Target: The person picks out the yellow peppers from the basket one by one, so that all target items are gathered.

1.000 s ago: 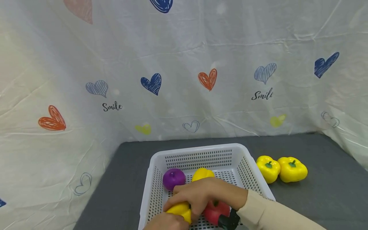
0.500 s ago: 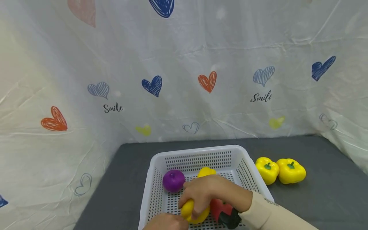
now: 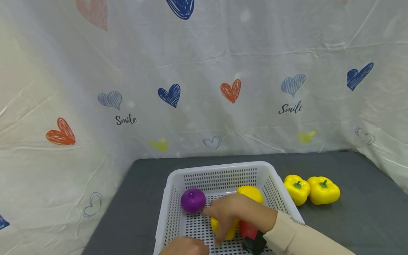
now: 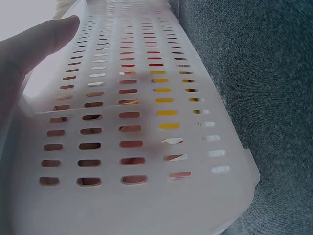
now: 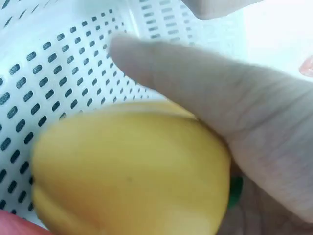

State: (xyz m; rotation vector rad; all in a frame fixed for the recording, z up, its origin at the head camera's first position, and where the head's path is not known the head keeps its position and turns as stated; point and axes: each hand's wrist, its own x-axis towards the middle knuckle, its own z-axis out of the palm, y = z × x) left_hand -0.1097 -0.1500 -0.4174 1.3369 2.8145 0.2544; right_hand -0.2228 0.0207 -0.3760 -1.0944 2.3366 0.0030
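Note:
A white perforated plastic basket (image 3: 220, 165) stands on the table. My left hand (image 3: 186, 247) is at its near left side; in the left wrist view the thumb (image 4: 54, 36) lies along the wall and skin shows through the slots, so it grips the wall. Inside, my right hand (image 3: 227, 212) lies over a yellow bell pepper (image 3: 234, 229), touching it with the fingers spread and straight. The right wrist view shows the pepper (image 5: 132, 171) under the palm, stem towards it. Another yellow pepper (image 3: 250, 193) sits behind the hand.
In the basket, a round purple vegetable (image 3: 193, 200) sits at the back left. A red rounded item (image 3: 248, 229) is half hidden by my right wrist. Two yellow bell peppers (image 3: 297, 189) stand on the grey table (image 3: 360, 212) right of the basket. A patterned sheet (image 3: 197, 117) hangs behind.
My right hand and the yellow pepper under it have moved right, and the fingers have spread. The back yellow pepper has also shifted right. My left hand stays by the basket.

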